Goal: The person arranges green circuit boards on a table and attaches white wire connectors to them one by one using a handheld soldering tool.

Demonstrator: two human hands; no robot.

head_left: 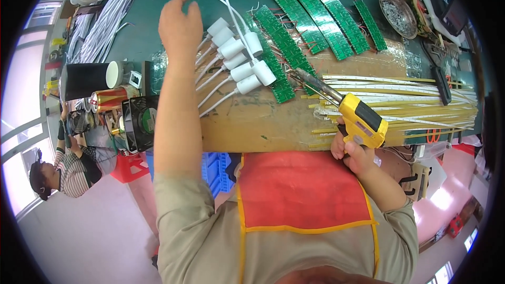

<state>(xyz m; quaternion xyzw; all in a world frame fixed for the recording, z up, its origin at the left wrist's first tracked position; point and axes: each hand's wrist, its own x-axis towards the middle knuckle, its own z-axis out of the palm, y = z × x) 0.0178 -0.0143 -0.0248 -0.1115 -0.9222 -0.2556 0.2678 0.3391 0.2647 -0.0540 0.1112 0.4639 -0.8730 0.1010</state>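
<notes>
Right hand (351, 153), at the bench's near edge, is closed round the grip of a yellow solder gun (361, 120); its long axis runs up-left, tip over the green boards (286, 47). Yellow strips (410, 102) lie just right of it, crowding that side. Left hand (180, 26) is farther out, fingers loosely spread, holding nothing, just left of the white sockets (239, 63), which fan toward it by their cables. Left hand is nearer the sockets. Open green mat (142, 26) lies beyond; a black fan (139, 123) stands at the left edge.
</notes>
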